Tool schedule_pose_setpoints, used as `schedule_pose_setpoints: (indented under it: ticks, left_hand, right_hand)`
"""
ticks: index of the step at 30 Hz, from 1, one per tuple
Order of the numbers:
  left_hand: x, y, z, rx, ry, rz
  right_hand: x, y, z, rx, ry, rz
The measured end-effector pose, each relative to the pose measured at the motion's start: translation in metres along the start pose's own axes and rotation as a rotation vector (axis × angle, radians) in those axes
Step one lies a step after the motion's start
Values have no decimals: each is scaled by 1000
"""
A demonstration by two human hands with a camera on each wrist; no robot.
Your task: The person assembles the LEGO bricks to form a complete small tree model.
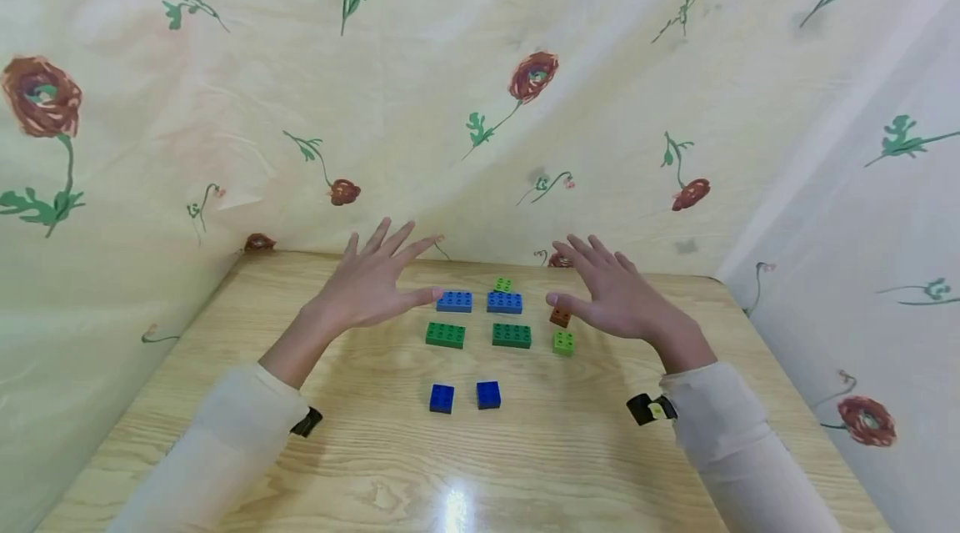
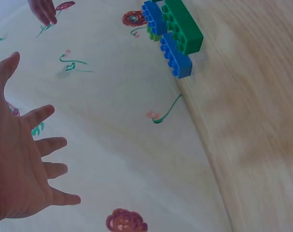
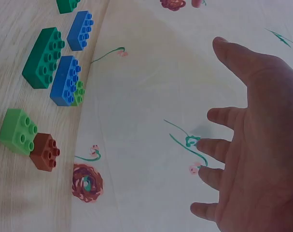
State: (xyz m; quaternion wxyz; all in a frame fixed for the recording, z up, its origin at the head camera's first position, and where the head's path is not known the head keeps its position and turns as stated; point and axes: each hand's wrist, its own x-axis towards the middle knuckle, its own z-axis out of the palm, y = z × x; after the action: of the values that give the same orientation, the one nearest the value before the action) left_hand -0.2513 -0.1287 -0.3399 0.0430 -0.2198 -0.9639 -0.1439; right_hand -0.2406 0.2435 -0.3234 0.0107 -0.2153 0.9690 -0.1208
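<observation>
Raised over the wooden table (image 1: 375, 466) with left hand (image 1: 367, 287) and right hand (image 1: 622, 295), fingers straight and splayed wide on each, holding nothing; in both wrist views, well apart from every brick. Nearest to the left hand, at 3 o'clock from it in the head view: left light-blue eight-stud brick (image 1: 457, 302), overlapped at one end by that hand along the line of sight, long axis on the 3-to-9 line. Nearest to the right hand, between 8 and 9 o'clock: reddish-brown brick (image 1: 558, 317), partly hidden by that hand, with near lime four-stud brick (image 1: 563, 344) just beside it at 6 o'clock; cannot tell whether touching. Better placed, by judgement, for the left column with the left hand, for the brown-and-lime pair with the right. At 3 o'clock from the left light-blue, right light-blue eight-stud brick (image 1: 504, 304), with far lime four-stud brick (image 1: 503, 284) at its 12 o'clock. At 4 o'clock from the left hand, left green eight-stud brick (image 1: 446, 335), then right green eight-stud brick (image 1: 512, 336), long axes roughly 3-to-9 too. Towards 6 o'clock of those, left dark-blue four-stud brick (image 1: 442, 399) and right dark-blue four-stud brick (image 1: 488, 395). Counted: two light-blue, two green, two dark-blue, two lime, one reddish-brown; nine altogether.
</observation>
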Motion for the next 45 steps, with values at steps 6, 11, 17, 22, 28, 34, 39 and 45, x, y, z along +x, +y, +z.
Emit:
schedule_pose_setpoints:
  ticks: [6, 11, 17, 22, 28, 34, 39, 45]
  left_hand:
    - [-10, -2, 9, -29, 20, 30]
    - [-17, -5, 17, -73, 17, 54]
    - [-26, -4, 27, -134, -18, 96]
    - [-33, -3, 31, -225, -74, 60]
    - [-40, -3, 38, -297, -125, 32]
    - [-45, -3, 46, -357, -148, 30]
    - [-48, -2, 54, -370, -174, 39]
    - [-50, -1, 65, -397, -195, 25]
  right_hand:
    - [-4, -4, 12, 40, -8, -40]
    - [-8, -5, 22, 72, -6, -44]
    - [-14, -8, 35, 117, -13, -56]
    - [-18, -10, 46, 133, -21, -63]
    - [-20, -13, 54, 163, -28, -62]
    - [-21, -14, 63, 198, -20, -69]
    - [-24, -16, 72, 214, -23, -70]
    - [-24, -21, 81, 243, -36, -84]
